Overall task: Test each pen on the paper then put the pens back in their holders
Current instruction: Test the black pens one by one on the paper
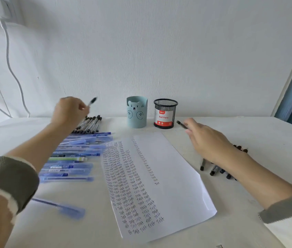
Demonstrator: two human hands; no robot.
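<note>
**Grey sleeve [11, 179] close by, a pen in each hand**

Your white table [249, 133] holds a white sheet of paper [168, 176] full of "Test". A row of blue plastic pens [73, 158] lies left of it. Behind stand a blue bear cup [136, 112] and a black wire cup [165, 113]. Your left hand [68, 111] pinches a black-tipped pen [92, 101] in the air. Your right hand [206, 138] holds a black pen [181, 124] beside the wire cup.
</note>
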